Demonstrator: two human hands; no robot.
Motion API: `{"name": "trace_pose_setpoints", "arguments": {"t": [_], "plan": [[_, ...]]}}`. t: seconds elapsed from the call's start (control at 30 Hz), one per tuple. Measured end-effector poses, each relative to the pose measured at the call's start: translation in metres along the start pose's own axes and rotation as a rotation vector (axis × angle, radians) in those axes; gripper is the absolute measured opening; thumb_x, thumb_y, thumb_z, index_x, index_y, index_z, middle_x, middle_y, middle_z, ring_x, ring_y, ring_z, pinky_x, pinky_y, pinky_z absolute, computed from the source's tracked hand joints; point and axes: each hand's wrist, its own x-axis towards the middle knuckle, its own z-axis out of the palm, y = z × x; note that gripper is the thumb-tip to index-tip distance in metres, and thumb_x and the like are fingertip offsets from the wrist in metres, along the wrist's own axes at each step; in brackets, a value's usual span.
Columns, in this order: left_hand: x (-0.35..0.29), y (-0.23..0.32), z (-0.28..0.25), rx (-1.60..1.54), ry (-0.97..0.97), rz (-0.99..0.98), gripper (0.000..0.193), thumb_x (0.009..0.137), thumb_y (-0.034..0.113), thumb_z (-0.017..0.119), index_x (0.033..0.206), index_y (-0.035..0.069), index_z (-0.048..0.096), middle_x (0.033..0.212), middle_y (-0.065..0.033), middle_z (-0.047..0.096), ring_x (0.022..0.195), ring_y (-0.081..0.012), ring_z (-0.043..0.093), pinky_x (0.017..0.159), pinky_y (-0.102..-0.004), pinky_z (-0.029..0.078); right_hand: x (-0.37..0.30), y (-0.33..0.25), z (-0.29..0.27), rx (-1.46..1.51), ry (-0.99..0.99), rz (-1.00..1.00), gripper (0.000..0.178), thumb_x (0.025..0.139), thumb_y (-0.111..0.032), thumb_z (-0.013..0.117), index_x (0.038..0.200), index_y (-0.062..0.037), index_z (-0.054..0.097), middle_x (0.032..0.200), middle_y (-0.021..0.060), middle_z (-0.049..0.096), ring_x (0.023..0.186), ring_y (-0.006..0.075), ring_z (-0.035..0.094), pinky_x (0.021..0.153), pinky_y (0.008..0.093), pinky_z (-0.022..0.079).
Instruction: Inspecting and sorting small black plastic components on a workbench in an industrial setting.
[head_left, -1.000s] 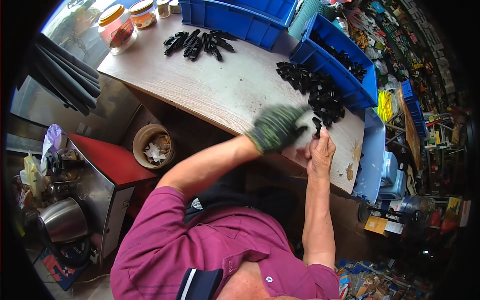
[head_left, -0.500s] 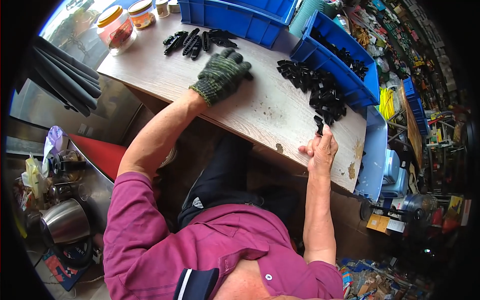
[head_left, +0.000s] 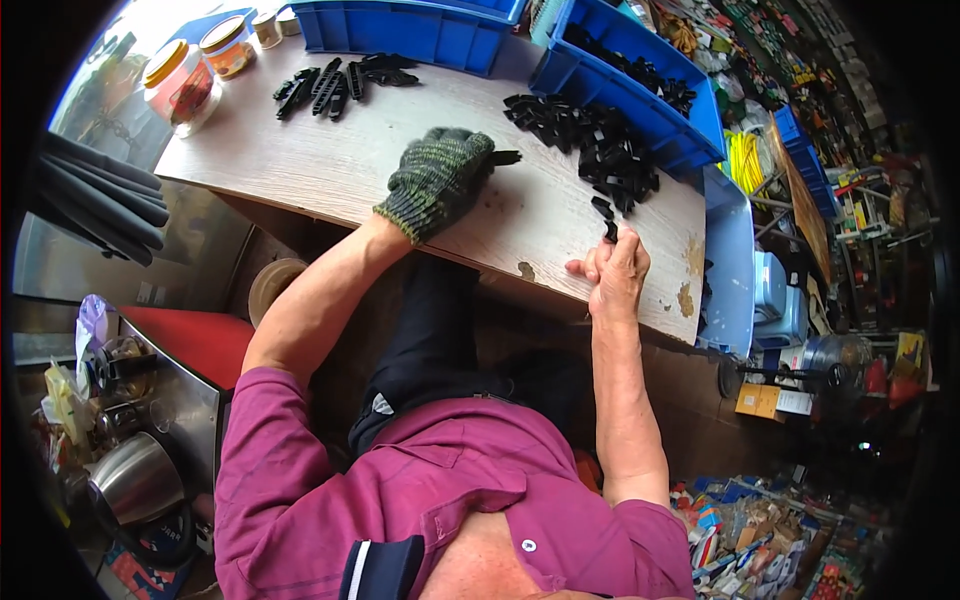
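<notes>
My left hand (head_left: 438,182), in a dark green knitted glove, is closed over the table's near edge. A dark strip-like plastic piece (head_left: 508,157) juts out from its right side; the rest is hidden by the glove. My bare right hand (head_left: 618,272) pinches a small black plastic part (head_left: 611,232) between thumb and forefinger, at the near end of a pile of similar small black parts (head_left: 620,172). Farther left on the table (head_left: 370,150) lies a group of long black ribbed strips (head_left: 326,88), apart from both hands.
A blue bin (head_left: 400,38) stands at the table's back. Another blue bin (head_left: 640,85) with black parts sits behind the pile. Lidded jars (head_left: 182,90) occupy the far left corner. A pale blue tub (head_left: 730,265) is beside the right edge, and a metal kettle (head_left: 138,480) is at lower left.
The whole view has shifted. My left hand has come right and nearer to me over the table, and more of the dark piece shows. My right hand keeps its pinch near the pile.
</notes>
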Motion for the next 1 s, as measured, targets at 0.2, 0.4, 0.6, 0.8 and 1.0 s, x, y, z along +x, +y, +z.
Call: {"name": "trace_pose_setpoints", "arguments": {"t": [0.2,0.4,0.6,0.8,1.0], "plan": [[-0.020,0.073,0.008,-0.756,-0.027,-0.030,0.022,0.094,0.022,0.061,0.106,0.003,0.064,0.097,-0.0182,0.067,0.090,-0.0389,0.064,0.075,-0.0467,0.052,-0.001,0.001,-0.005,0.059,-0.052,-0.030,0.032,0.100,-0.031,0.047,0.075,-0.0106,0.045,0.049,-0.0035,0.032,0.039,0.0089,0.033,0.044,0.0356,0.055],[-0.018,0.100,0.025,-0.915,-0.182,-0.093,0.028,0.097,0.021,0.059,0.118,0.003,0.065,0.111,-0.0184,0.068,0.102,-0.0360,0.065,0.086,-0.0402,0.052,-0.006,-0.004,-0.005,-0.043,-0.054,-0.054,0.030,0.099,-0.029,0.046,0.077,-0.0092,0.045,0.049,-0.0012,0.035,0.038,0.0088,0.033,0.044,0.0338,0.054],[-0.019,0.096,0.032,-0.802,-0.126,-0.055,0.028,0.097,0.021,0.059,0.117,0.003,0.066,0.112,-0.0184,0.068,0.105,-0.0360,0.064,0.091,-0.0416,0.051,-0.006,-0.001,-0.003,-0.014,-0.043,-0.058,0.028,0.098,-0.026,0.047,0.076,-0.0090,0.044,0.050,-0.0027,0.033,0.037,0.0074,0.030,0.042,0.0314,0.051],[-0.012,0.094,0.028,-0.938,-0.231,-0.074,0.027,0.098,0.019,0.057,0.117,0.002,0.066,0.113,-0.0187,0.067,0.103,-0.0352,0.064,0.089,-0.0410,0.051,-0.008,-0.003,-0.002,-0.003,-0.035,-0.054,0.028,0.098,-0.024,0.048,0.075,-0.0089,0.044,0.053,-0.0036,0.034,0.038,0.0066,0.031,0.041,0.0298,0.051],[-0.013,0.096,0.029,-0.885,-0.194,-0.015,0.026,0.098,0.019,0.057,0.114,0.001,0.067,0.110,-0.0183,0.068,0.101,-0.0345,0.065,0.085,-0.0406,0.051,-0.008,-0.001,-0.005,-0.003,-0.047,-0.085,0.029,0.099,-0.022,0.049,0.074,-0.0086,0.045,0.057,-0.0030,0.038,0.040,0.0071,0.035,0.041,0.0297,0.051]]}}
